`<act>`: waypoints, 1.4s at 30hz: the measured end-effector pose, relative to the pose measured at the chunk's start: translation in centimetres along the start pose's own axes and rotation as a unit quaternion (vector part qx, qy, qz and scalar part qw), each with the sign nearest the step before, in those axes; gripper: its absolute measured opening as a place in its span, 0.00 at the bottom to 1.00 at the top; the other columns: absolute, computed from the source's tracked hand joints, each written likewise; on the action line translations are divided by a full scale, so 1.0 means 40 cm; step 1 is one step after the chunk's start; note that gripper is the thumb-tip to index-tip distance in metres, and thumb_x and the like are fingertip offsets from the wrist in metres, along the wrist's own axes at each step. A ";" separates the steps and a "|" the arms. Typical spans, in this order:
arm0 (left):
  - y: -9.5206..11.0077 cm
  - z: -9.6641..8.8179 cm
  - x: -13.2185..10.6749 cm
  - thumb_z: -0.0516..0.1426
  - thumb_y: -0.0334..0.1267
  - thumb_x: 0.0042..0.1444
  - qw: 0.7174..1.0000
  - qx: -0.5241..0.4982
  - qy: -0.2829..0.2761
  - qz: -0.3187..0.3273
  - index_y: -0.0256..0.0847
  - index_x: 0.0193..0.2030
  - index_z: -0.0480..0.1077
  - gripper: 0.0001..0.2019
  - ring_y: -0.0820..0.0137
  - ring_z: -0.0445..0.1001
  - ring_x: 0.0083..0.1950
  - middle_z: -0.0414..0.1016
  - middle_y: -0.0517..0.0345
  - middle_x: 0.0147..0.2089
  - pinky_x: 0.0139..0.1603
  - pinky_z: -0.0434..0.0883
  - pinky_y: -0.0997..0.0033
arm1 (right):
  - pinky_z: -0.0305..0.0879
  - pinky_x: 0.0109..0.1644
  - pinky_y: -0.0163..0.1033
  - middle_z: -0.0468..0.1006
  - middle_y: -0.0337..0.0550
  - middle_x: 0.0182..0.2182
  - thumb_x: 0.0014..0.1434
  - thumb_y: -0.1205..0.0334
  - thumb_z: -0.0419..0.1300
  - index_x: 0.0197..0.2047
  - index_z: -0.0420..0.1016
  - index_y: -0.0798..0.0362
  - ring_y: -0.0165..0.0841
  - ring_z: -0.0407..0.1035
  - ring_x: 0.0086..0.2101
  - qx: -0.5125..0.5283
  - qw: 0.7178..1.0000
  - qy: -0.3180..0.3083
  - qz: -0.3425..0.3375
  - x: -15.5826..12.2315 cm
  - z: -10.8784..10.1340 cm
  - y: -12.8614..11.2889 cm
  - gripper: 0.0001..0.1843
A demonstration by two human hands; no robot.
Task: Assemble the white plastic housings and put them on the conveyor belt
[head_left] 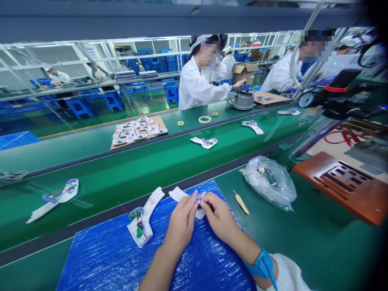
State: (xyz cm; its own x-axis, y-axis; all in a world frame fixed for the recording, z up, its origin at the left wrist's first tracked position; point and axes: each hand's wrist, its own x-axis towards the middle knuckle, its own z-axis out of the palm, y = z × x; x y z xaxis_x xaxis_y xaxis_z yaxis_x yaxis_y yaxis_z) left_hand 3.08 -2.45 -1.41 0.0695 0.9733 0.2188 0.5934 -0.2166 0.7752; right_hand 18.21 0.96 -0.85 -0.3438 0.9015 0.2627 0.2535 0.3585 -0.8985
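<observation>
My left hand (181, 222) and my right hand (218, 216) meet over a blue foam mat (121, 258), both pinched on a white plastic shell part (182, 196) with a small purple piece at its end. The fingers of both hands are closed on it. A second white shell (144, 218) with a green circuit board and red wires lies on the mat just left of my left hand. A blue strap (262, 264) circles my right wrist.
A small tan tool (241, 202) and a clear plastic bag (271, 182) lie to the right. An orange-brown jig plate (348, 182) is further right. More white shells (56, 198) ride the green belt (121, 178). A cardboard tray of shells (138, 131) sits beyond. A person in white (200, 81) works opposite.
</observation>
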 end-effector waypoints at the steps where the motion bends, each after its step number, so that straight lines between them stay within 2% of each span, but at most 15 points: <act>1: 0.002 0.000 -0.002 0.45 0.39 0.67 1.000 0.007 -0.002 0.004 0.47 0.65 0.60 0.21 0.65 0.71 0.54 0.71 0.49 0.54 0.55 0.69 0.63 | 0.58 0.33 0.36 0.67 0.38 0.27 0.65 0.63 0.51 0.30 0.68 0.51 0.32 0.63 0.29 -0.002 1.000 0.009 0.009 -0.001 0.002 0.000 0.11; 10: 0.010 0.018 -0.010 0.44 0.38 0.67 0.999 0.039 -0.007 -0.013 0.46 0.66 0.59 0.21 0.65 0.70 0.53 0.69 0.48 0.54 0.53 0.70 0.62 | 0.59 0.33 0.37 0.70 0.39 0.26 0.64 0.61 0.53 0.29 0.71 0.52 0.33 0.64 0.28 0.019 0.998 0.032 0.049 0.001 0.014 0.002 0.13; 13: 0.032 -0.011 0.044 0.46 0.37 0.67 0.999 0.038 0.036 0.007 0.46 0.65 0.61 0.21 0.66 0.71 0.51 0.68 0.49 0.52 0.53 0.70 0.65 | 0.63 0.39 0.38 0.74 0.45 0.37 0.64 0.59 0.54 0.39 0.75 0.52 0.36 0.68 0.37 0.050 0.992 0.112 0.038 0.003 0.003 -0.001 0.10; 16: 0.047 -0.112 0.147 0.48 0.38 0.65 0.989 0.082 0.125 0.005 0.42 0.65 0.61 0.21 0.66 0.71 0.47 0.69 0.50 0.47 0.50 0.70 0.65 | 0.64 0.42 0.40 0.72 0.49 0.46 0.63 0.54 0.56 0.48 0.74 0.52 0.38 0.67 0.42 0.085 0.971 0.217 0.054 0.007 -0.015 0.005 0.15; 18: 0.031 -0.211 0.218 0.49 0.40 0.64 0.971 0.152 0.186 -0.010 0.40 0.65 0.61 0.23 0.64 0.71 0.45 0.69 0.49 0.47 0.51 0.70 0.63 | 0.65 0.38 0.40 0.73 0.48 0.41 0.60 0.50 0.58 0.48 0.74 0.52 0.37 0.67 0.37 0.122 0.956 0.240 0.115 0.013 -0.025 0.017 0.18; 20: -0.013 -0.310 0.270 0.50 0.42 0.63 0.948 0.236 0.207 -0.049 0.40 0.66 0.59 0.25 0.63 0.72 0.45 0.69 0.49 0.48 0.49 0.70 0.62 | 0.64 0.34 0.39 0.73 0.45 0.34 0.57 0.46 0.60 0.47 0.74 0.53 0.35 0.66 0.31 0.172 0.938 0.237 0.185 0.020 -0.029 0.032 0.21; 23: -0.114 -0.415 0.302 0.49 0.46 0.62 0.921 0.338 0.133 -0.139 0.45 0.65 0.57 0.25 0.61 0.73 0.48 0.69 0.50 0.53 0.48 0.71 0.62 | 0.62 0.29 0.37 0.71 0.41 0.28 0.55 0.44 0.61 0.46 0.75 0.53 0.33 0.63 0.26 0.228 0.918 0.225 0.233 0.028 -0.028 0.052 0.24; 26: -0.191 -0.451 0.310 0.50 0.46 0.61 0.890 0.395 0.065 -0.216 0.40 0.59 0.64 0.22 0.53 0.72 0.51 0.70 0.44 0.54 0.48 0.71 0.54 | 0.62 0.27 0.36 0.71 0.40 0.27 0.55 0.42 0.62 0.47 0.75 0.52 0.32 0.63 0.25 0.240 0.913 0.213 0.250 0.030 -0.025 0.061 0.25; 28: -0.202 -0.442 0.332 0.50 0.45 0.60 0.874 0.425 0.082 -0.220 0.34 0.59 0.64 0.24 0.42 0.65 0.58 0.64 0.36 0.60 0.50 0.68 0.43 | 0.62 0.26 0.36 0.71 0.41 0.27 0.55 0.42 0.62 0.47 0.75 0.52 0.33 0.63 0.25 0.238 0.912 0.208 0.262 0.030 -0.024 0.063 0.25; 30: -0.184 -0.408 0.384 0.49 0.42 0.61 0.872 0.457 0.066 -0.161 0.31 0.63 0.58 0.26 0.40 0.57 0.64 0.55 0.33 0.66 0.55 0.63 0.38 | 0.62 0.25 0.35 0.70 0.40 0.26 0.54 0.41 0.62 0.47 0.75 0.52 0.32 0.63 0.24 0.233 0.911 0.207 0.269 0.032 -0.021 0.062 0.26; 33: -0.143 -0.315 0.501 0.50 0.32 0.59 0.888 0.456 -0.053 -0.035 0.40 0.66 0.56 0.27 0.55 0.55 0.67 0.54 0.47 0.69 0.63 0.60 0.53 | 0.59 0.22 0.35 0.68 0.39 0.23 0.52 0.39 0.62 0.44 0.76 0.53 0.31 0.60 0.22 0.222 0.913 0.210 0.271 0.036 -0.016 0.058 0.27; 34: -0.133 -0.277 0.542 0.52 0.28 0.57 0.890 0.447 -0.089 -0.013 0.45 0.67 0.56 0.30 0.59 0.54 0.68 0.54 0.52 0.70 0.64 0.59 0.57 | 0.58 0.21 0.35 0.68 0.39 0.23 0.51 0.38 0.62 0.44 0.76 0.53 0.31 0.59 0.21 0.218 0.914 0.209 0.271 0.037 -0.015 0.056 0.27; 36: -0.120 -0.206 0.613 0.56 0.25 0.52 0.889 0.434 -0.148 0.004 0.49 0.67 0.55 0.35 0.60 0.55 0.68 0.54 0.54 0.70 0.62 0.62 0.58 | 0.58 0.21 0.35 0.67 0.39 0.22 0.49 0.38 0.63 0.42 0.77 0.53 0.31 0.59 0.21 0.210 0.916 0.208 0.272 0.038 -0.014 0.053 0.28; 39: -0.105 -0.139 0.670 0.59 0.31 0.56 0.881 0.424 -0.209 -0.003 0.43 0.62 0.62 0.26 0.58 0.65 0.61 0.65 0.48 0.63 0.57 0.67 0.54 | 0.60 0.22 0.35 0.69 0.40 0.23 0.49 0.38 0.64 0.40 0.78 0.53 0.32 0.60 0.21 0.194 0.921 0.208 0.268 0.039 -0.014 0.046 0.27; 42: -0.066 -0.131 0.653 0.57 0.39 0.61 0.876 0.427 -0.224 -0.004 0.37 0.50 0.71 0.13 0.61 0.71 0.54 0.73 0.49 0.52 0.54 0.68 0.52 | 0.63 0.24 0.36 0.71 0.42 0.24 0.50 0.40 0.63 0.39 0.79 0.53 0.34 0.63 0.22 0.188 0.926 0.210 0.250 0.038 -0.014 0.038 0.24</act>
State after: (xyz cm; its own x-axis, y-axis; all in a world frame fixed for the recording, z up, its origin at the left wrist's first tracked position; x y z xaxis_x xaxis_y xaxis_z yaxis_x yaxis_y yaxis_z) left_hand -0.89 23.15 5.36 0.2562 0.9482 -0.1879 0.9658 -0.2592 0.0085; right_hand 18.57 3.00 -1.62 0.1347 0.9751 -0.1764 -0.0733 -0.1677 -0.9831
